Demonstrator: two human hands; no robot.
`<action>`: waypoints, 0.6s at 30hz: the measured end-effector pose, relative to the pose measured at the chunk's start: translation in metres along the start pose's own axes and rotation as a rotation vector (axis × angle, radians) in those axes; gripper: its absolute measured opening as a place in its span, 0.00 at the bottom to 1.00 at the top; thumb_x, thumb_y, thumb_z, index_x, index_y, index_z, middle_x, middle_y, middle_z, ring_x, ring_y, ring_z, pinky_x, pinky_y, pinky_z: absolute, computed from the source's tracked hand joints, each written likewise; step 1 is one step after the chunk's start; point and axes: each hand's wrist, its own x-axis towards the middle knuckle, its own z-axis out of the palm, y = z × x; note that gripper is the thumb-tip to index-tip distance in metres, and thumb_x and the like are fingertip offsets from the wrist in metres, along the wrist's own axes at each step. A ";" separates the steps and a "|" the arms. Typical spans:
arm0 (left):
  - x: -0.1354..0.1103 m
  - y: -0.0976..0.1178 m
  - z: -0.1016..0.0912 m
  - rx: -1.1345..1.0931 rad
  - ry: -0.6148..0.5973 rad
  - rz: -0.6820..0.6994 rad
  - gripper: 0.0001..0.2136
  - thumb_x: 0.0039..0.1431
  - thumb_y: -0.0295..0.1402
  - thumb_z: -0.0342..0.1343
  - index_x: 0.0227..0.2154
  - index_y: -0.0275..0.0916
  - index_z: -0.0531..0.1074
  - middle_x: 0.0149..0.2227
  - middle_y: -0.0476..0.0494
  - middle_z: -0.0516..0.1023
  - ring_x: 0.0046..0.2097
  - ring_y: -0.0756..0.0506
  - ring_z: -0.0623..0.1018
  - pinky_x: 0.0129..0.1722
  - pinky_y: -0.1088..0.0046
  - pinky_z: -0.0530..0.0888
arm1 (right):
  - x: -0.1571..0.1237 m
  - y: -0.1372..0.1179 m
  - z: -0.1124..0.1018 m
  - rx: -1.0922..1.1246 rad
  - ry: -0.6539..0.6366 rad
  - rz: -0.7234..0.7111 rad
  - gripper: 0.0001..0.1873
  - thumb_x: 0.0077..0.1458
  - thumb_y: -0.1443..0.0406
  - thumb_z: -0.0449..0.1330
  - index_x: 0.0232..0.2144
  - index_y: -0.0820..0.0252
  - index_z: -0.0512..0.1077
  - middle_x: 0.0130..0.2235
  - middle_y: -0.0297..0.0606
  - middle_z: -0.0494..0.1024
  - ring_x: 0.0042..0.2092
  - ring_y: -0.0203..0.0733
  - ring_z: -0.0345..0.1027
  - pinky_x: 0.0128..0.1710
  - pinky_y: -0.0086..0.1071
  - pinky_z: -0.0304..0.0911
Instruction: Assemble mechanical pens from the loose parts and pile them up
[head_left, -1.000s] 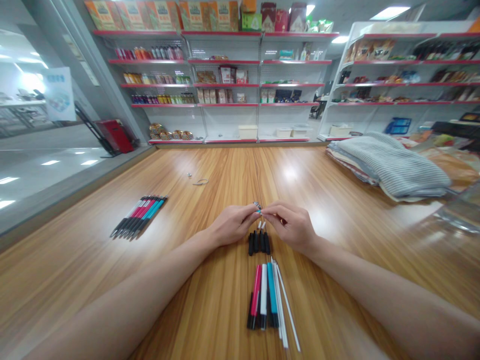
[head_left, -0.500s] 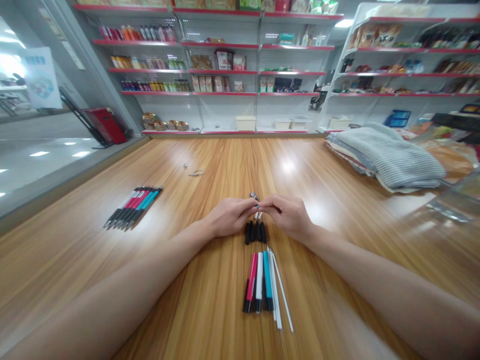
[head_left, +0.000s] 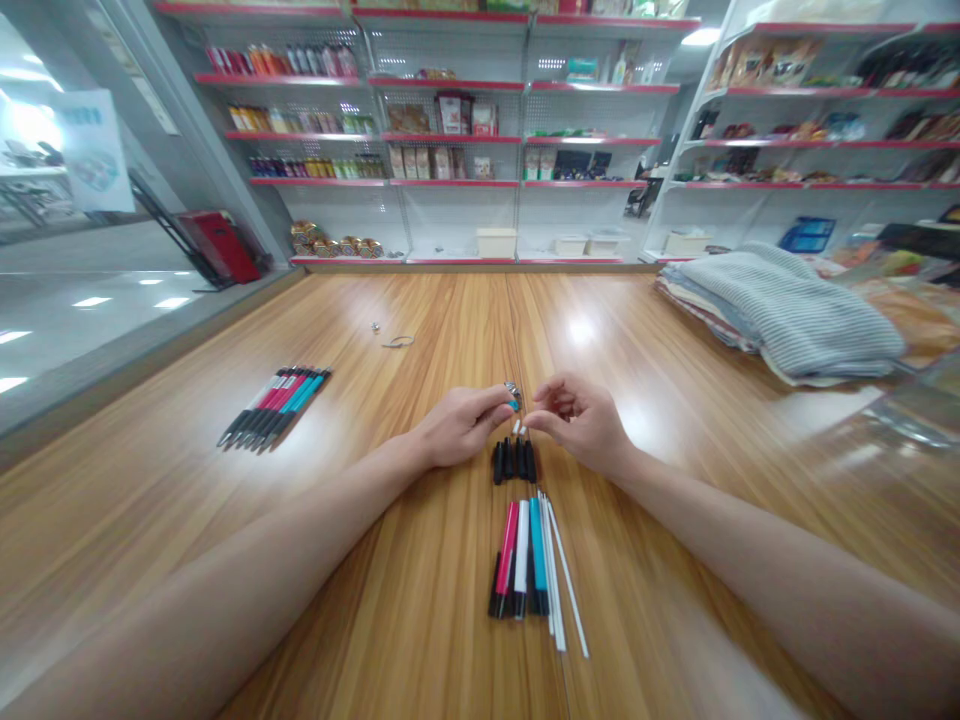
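Observation:
My left hand pinches a small teal pen cap piece between thumb and forefinger. My right hand is a finger's width to its right, thumb and forefinger pinched together; what they hold is too small to make out. Just below both hands lie several short black pen tips in a row. Nearer to me are pen barrels in pink, white and teal, with thin white refills beside them. A tiny metal part lies just beyond my fingers.
A bundle of assembled pens lies at the left of the wooden table. Small metal bits rest farther back. Folded striped cloth is stacked at the right. Stocked store shelves line the back wall.
My hands were touching fingertip to fingertip; now they have drawn slightly apart, the teal piece staying in my left fingers. The view has shifted a little.

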 end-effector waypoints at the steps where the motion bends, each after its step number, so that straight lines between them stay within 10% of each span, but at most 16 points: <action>1: 0.001 -0.001 0.000 -0.098 0.078 -0.036 0.14 0.65 0.40 0.44 0.27 0.37 0.63 0.23 0.51 0.62 0.26 0.52 0.64 0.27 0.76 0.59 | 0.001 -0.001 -0.003 0.039 -0.023 0.082 0.18 0.51 0.53 0.63 0.28 0.62 0.68 0.21 0.32 0.72 0.20 0.30 0.62 0.19 0.24 0.56; 9: 0.004 -0.010 -0.001 -0.730 0.451 -0.301 0.19 0.63 0.46 0.46 0.23 0.38 0.55 0.19 0.55 0.54 0.18 0.55 0.53 0.18 0.79 0.48 | 0.016 -0.027 -0.034 -0.031 -1.163 0.675 0.27 0.42 0.45 0.64 0.20 0.66 0.72 0.19 0.35 0.74 0.17 0.31 0.65 0.14 0.22 0.53; 18: 0.004 -0.008 0.000 -0.704 0.402 -0.350 0.18 0.61 0.38 0.45 0.18 0.39 0.51 0.17 0.55 0.49 0.19 0.55 0.51 0.19 0.77 0.48 | 0.011 -0.035 -0.020 -0.233 -1.368 0.776 0.25 0.35 0.47 0.67 0.21 0.65 0.72 0.20 0.35 0.75 0.21 0.36 0.69 0.16 0.23 0.54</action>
